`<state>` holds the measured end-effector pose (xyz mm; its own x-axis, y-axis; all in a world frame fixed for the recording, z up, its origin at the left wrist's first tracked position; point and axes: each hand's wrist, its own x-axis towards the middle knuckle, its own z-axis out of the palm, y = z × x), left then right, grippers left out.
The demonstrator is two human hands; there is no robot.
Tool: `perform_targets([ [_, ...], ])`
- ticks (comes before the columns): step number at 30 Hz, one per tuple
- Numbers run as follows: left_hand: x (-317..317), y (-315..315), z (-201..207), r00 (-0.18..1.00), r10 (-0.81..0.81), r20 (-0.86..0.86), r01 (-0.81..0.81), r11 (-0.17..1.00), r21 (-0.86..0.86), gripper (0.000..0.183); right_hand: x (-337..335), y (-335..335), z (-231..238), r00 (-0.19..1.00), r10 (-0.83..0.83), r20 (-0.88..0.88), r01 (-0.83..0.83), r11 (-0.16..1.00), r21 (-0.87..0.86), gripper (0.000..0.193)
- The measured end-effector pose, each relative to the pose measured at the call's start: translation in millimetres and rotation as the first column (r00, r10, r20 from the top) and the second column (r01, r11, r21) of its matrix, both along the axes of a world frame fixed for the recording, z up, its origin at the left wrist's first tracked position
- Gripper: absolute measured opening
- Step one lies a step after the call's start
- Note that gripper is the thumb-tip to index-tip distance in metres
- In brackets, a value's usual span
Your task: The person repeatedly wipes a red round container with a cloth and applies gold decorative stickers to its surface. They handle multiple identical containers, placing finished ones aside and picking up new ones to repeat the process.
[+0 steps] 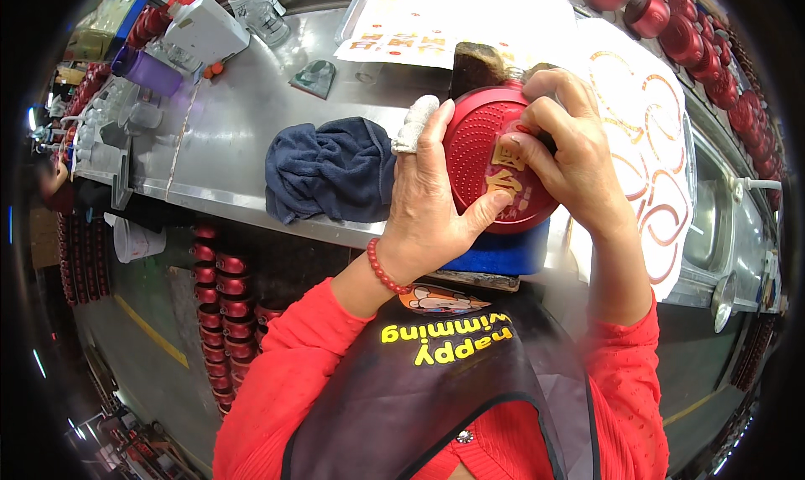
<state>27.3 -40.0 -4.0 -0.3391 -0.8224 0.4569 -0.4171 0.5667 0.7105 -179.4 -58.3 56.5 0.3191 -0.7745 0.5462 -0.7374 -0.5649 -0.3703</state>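
A round red flask-like vessel (476,145) with a short neck and a raised dot pattern lies tilted on a blue pad (511,249). My left hand (428,199) grips its left side, a white wrap (414,126) on one finger. The left thumb presses beside a decal of gold characters (503,171) on the vessel's face. Over the right side, my right hand (574,153) is closed in a pinch at the decal's upper edge; its fingertips partly hide what they hold. A crumpled dark blue cloth (331,170) lies just left of my left hand.
White sheets with gold and red prints (457,19) cover the back, and one with curved strips (650,157) lies right. A purple-capped bottle (147,71) and a white jug (205,34) stand at the far left. Red vessels (683,40) line the right, near a sink (707,235).
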Motion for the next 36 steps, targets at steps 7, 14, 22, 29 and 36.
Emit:
perform_targets([
  [7, 2, -1, -1, 1.0, -0.013, 0.002, 0.013, 1.0, -0.022, 0.103, 1, 0, -1, 1.0, 0.01, 0.015, -0.01, 1.0, 0.005, 0.022],
  [14, 1, 0, 0, 1.0, -0.017, 0.001, 0.017, 1.0, 0.018, 0.102, -2, -4, 1, 0.999, 0.028, 0.018, -0.028, 1.0, -0.004, 0.023],
  [22, 1, 2, 1, 1.0, -0.016, 0.005, 0.015, 1.0, 0.014, 0.103, 1, -7, 0, 0.999, 0.023, 0.028, -0.022, 0.999, -0.032, 0.023],
  [29, 1, 2, -1, 1.0, -0.022, -0.009, 0.023, 0.999, 0.042, 0.103, 3, -9, -1, 0.999, 0.028, 0.024, -0.027, 0.999, -0.029, 0.022],
  [36, 3, -13, 11, 0.999, 0.014, -0.051, -0.015, 1.0, -0.024, 0.078, -16, 1, -4, 0.97, -0.197, 0.141, 0.204, 0.978, -0.037, 0.015],
])
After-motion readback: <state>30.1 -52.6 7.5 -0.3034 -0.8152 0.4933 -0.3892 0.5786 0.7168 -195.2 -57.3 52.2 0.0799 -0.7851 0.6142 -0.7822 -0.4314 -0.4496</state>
